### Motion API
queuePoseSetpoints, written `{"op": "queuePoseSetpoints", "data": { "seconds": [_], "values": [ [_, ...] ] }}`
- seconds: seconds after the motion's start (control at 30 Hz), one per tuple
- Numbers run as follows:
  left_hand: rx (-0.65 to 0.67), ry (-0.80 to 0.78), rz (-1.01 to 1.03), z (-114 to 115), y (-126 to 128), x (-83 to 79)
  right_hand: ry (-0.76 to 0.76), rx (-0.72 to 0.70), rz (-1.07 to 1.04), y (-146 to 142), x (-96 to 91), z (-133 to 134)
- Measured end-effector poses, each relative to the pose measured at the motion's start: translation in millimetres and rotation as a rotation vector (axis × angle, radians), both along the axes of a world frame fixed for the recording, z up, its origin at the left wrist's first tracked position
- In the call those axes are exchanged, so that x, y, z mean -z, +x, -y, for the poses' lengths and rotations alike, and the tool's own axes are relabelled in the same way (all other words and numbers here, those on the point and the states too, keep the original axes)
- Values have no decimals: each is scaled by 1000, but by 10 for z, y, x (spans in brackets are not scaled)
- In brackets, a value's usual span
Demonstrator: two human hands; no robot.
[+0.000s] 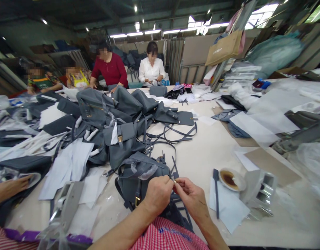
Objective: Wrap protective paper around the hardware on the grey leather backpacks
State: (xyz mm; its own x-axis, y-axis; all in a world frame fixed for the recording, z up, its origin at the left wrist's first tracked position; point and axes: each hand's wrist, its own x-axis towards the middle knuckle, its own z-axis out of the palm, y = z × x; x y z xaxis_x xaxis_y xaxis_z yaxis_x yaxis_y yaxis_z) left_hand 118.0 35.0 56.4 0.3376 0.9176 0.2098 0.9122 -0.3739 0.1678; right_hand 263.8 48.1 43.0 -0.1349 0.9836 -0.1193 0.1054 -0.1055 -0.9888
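Note:
My left hand [157, 192] and my right hand [191, 196] meet over a grey-blue leather bag [139, 173] that lies on the table in front of me. Both hands are closed in a pinch on a small gold metal fitting [174, 181] on the bag's strap [175, 170]. The left hand's fingers curl round the strap end; the right hand's thumb and forefinger press the fitting from the right. Part of the bag is hidden under my hands and forearms.
A pile of like grey bags [118, 118] fills the table's middle and left, with white paper sheets [68, 163]. A small dish of brown glue [231, 179] and a flat spatula [216, 189] sit to the right. Another person's hand [11, 187] rests at left. Several people sit at the far end.

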Motion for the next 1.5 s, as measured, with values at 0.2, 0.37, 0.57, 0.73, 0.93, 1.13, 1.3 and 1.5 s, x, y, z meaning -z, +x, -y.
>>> {"op": "queuePoseSetpoints", "data": {
  "seconds": [0.2,0.37,0.57,0.73,0.93,1.13,1.3,1.5],
  "values": [
    [87,46,-19,17,-50,34,-58,-56,-35,37,66,1],
    [37,31,59,36,-58,40,-82,-26,-69,15,88,-16],
    [-58,-61,309,46,-59,-16,-211,10,-211,-50,-4,-43],
    [-87,-67,401,44,-64,-4,-356,96,-325,-26,-75,10],
    [-1,78,136,49,-47,61,-136,39,-5,23,-58,49],
    [82,114,11,59,-62,70,68,-26,364,28,-75,37],
    [94,154,54,60,-60,106,119,32,396,-28,-56,-2],
    [-97,-60,449,60,-31,71,-232,57,-106,-86,15,18]
  ]
}}
